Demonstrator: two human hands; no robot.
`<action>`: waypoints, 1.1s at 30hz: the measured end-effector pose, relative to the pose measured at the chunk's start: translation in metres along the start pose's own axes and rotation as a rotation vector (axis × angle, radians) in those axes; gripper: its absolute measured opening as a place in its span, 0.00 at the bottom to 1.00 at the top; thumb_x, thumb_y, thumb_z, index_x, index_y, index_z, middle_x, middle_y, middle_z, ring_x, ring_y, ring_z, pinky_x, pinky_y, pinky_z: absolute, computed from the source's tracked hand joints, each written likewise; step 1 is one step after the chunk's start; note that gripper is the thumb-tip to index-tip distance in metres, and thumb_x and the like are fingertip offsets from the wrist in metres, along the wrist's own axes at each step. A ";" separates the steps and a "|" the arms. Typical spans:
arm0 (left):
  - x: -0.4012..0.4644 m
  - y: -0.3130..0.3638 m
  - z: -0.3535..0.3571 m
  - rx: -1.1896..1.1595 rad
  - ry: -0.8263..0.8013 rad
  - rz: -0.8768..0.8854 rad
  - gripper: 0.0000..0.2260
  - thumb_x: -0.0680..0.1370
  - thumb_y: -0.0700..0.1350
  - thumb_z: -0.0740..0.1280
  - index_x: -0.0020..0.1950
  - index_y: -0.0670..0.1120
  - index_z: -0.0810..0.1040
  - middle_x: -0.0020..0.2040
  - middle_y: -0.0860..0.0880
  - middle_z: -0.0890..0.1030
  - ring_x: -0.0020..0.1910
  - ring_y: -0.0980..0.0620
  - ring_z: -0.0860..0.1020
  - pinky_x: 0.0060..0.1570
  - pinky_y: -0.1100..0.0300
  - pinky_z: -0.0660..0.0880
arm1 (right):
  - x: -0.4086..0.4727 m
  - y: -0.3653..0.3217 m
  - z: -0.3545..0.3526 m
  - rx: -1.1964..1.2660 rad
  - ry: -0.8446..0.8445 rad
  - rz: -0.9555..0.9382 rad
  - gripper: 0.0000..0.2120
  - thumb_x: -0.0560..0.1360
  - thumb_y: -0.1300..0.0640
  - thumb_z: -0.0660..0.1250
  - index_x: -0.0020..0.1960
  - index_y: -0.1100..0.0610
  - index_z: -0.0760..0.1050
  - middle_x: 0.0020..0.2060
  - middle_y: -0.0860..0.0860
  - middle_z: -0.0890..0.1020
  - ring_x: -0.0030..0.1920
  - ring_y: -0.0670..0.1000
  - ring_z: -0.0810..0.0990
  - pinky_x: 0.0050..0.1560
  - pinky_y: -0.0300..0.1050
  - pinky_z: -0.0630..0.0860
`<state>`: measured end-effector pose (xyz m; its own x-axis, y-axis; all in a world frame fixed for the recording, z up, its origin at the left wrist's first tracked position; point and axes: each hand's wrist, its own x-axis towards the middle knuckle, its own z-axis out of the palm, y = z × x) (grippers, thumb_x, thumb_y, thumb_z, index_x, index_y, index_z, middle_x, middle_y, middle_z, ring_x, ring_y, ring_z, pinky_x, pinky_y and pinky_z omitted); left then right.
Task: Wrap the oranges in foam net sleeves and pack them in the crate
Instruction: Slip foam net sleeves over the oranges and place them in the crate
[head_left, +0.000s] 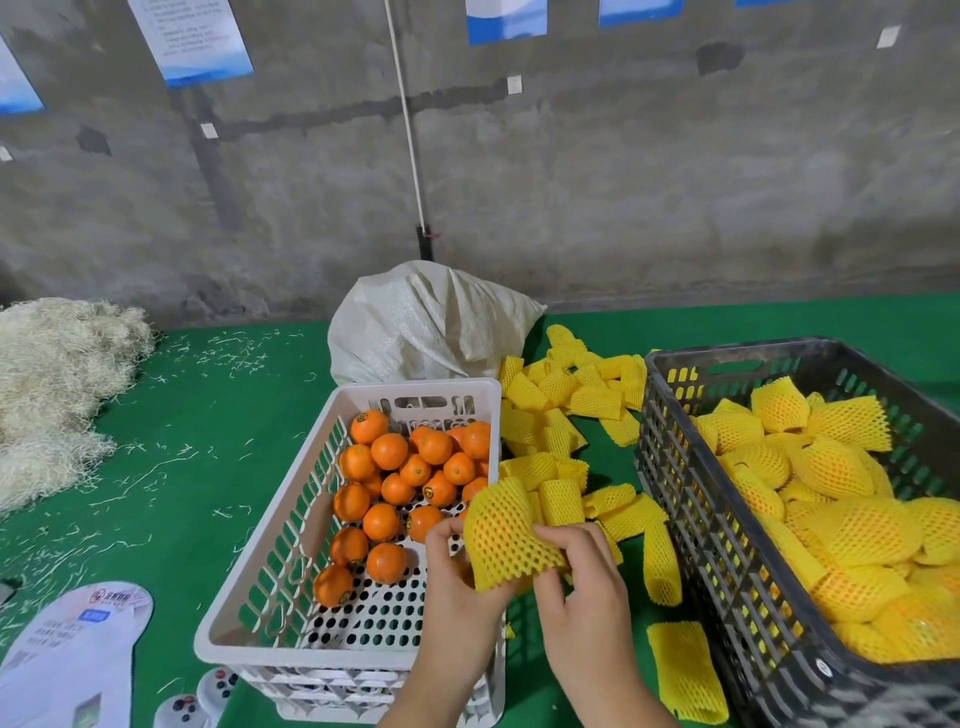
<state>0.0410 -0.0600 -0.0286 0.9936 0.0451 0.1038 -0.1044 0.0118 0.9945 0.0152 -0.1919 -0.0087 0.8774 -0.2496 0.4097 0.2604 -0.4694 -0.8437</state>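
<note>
- The left hand and the right hand both grip one yellow foam net sleeve, fingers curled round its lower edge from either side; orange colour shows through the mesh, so an orange seems to sit inside.
- Just left of the hands, and partly under the left one, stands a white crate of bare oranges, heaped toward its far end, with the perforated floor showing at the near end.
- Right of the hands stands a dark crate holding oranges already wrapped in yellow sleeves, piled across most of it.
- Between the two crates, beyond the hands, lie loose empty sleeves in a scattered heap; one flat sleeve lies near the right wrist, beside the dark crate.
- Beyond the white crate sits a white woven sack.
- Far to the left of the hands is a pile of pale shredded straw, with stray strands over the green surface.
- Near the left forearm lies a printed hand fan.
- Behind everything rises a grey concrete wall bearing blue-and-white posters, with a white cord running down it.
</note>
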 end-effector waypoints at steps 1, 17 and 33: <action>0.003 0.003 0.001 -0.022 0.041 0.005 0.26 0.64 0.51 0.82 0.56 0.63 0.73 0.47 0.49 0.86 0.42 0.51 0.83 0.39 0.59 0.80 | 0.000 -0.001 0.001 0.003 0.010 -0.052 0.17 0.75 0.71 0.69 0.56 0.52 0.79 0.53 0.40 0.75 0.55 0.37 0.76 0.46 0.25 0.72; -0.002 -0.011 -0.005 0.387 -0.248 0.089 0.27 0.76 0.61 0.71 0.74 0.64 0.67 0.69 0.65 0.75 0.69 0.58 0.74 0.67 0.63 0.71 | 0.052 0.014 -0.036 0.501 0.031 0.731 0.37 0.73 0.55 0.78 0.76 0.47 0.64 0.58 0.51 0.82 0.48 0.54 0.87 0.57 0.60 0.81; 0.010 -0.017 -0.005 0.136 -0.104 -0.114 0.09 0.80 0.52 0.74 0.60 0.61 0.82 0.56 0.57 0.84 0.56 0.57 0.82 0.55 0.62 0.77 | 0.079 0.090 -0.087 -0.044 0.204 0.291 0.12 0.79 0.59 0.68 0.59 0.47 0.79 0.60 0.46 0.75 0.60 0.50 0.78 0.62 0.52 0.76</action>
<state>0.0528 -0.0545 -0.0448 0.9985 -0.0527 -0.0154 0.0087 -0.1242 0.9922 0.0731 -0.3276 -0.0219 0.8126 -0.5403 0.2187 -0.0102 -0.3883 -0.9215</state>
